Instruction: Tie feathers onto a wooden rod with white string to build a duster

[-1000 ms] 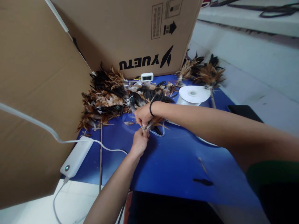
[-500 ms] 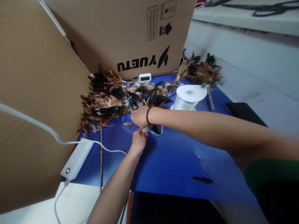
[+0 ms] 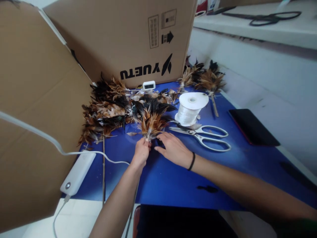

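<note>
My left hand (image 3: pixel 141 152) is closed around the base of a bundle of brown and black feathers (image 3: pixel 151 123), whose tips fan out away from me. A thin stick (image 3: pixel 135 195) runs down from beneath that hand toward the table's front edge. Just right of the bundle's base is my right hand (image 3: pixel 175 150), thumb and fingers apart, with a dark patch between them that I cannot make out. Beyond it lie grey-handled scissors (image 3: pixel 198 133), and a spool of white ribbon (image 3: pixel 190 110) stands behind them.
A pile of feathers (image 3: pixel 109 110) covers the back left of the blue table (image 3: pixel 168 185), before a cardboard box (image 3: pixel 99 36). More feather bundles (image 3: pixel 210 79) lie back right. A phone (image 3: pixel 252 126) rests at right; a white power bank (image 3: pixel 78 173) with cables is at left.
My right hand has uncrossed from over the left and moved right, fingers spreading. The feather bundle and scissors now show, while the left hand keeps its hold.
</note>
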Demonstrator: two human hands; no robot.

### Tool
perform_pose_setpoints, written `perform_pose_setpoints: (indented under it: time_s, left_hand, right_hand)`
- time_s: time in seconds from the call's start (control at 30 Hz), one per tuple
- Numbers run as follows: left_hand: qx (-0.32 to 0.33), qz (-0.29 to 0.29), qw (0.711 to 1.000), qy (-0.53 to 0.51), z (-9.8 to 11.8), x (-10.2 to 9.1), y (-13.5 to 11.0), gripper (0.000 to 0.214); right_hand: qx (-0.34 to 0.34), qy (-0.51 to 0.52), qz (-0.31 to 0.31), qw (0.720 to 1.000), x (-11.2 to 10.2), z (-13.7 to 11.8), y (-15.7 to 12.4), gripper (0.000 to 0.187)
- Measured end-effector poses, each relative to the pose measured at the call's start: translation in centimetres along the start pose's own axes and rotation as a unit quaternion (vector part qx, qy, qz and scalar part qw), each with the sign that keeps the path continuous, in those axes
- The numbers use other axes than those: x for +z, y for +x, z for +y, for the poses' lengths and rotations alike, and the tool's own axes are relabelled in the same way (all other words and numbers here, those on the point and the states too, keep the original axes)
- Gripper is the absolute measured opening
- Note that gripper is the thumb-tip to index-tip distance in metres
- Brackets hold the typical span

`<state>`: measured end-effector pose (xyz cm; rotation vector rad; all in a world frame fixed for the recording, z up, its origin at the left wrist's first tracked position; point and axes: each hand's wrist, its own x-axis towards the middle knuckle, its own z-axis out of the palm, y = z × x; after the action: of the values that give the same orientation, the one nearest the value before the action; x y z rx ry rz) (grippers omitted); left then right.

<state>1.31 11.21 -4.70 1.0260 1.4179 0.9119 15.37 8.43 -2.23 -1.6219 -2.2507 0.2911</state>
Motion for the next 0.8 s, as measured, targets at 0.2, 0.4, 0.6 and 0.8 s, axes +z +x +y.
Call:
perform_pose_setpoints:
  time_s: [0.2, 0.4, 0.6, 0.8]
  left_hand:
    - [0.003, 0.005, 1.000, -0.016, 0.8, -0.3, -0.4, 0.025]
    - [0.033, -0.009, 0.998, -0.047, 1.8, -0.9, -0.8, 0.031]
    - [0.035, 0.001, 0.998, -0.055, 2.4, -1.1, -0.8, 0.031]
    - [0.031, 0.020, 0.999, -0.036, 2.0, -1.0, -0.8, 0.033]
  right_hand:
    - [-0.006, -0.093, 0.108, 0.990, -0.2, -0.8, 1.2, 0.032]
    - [-0.055, -0.072, 0.135, 0.987, -0.3, -0.7, 1.1, 0.017]
    - [-0.011, 0.301, 0.059, 0.952, 1.5, -0.9, 1.9, 0.020]
    - [0.120, 0.420, 0.009, 0.899, 1.7, -1.2, 3.6, 0.011]
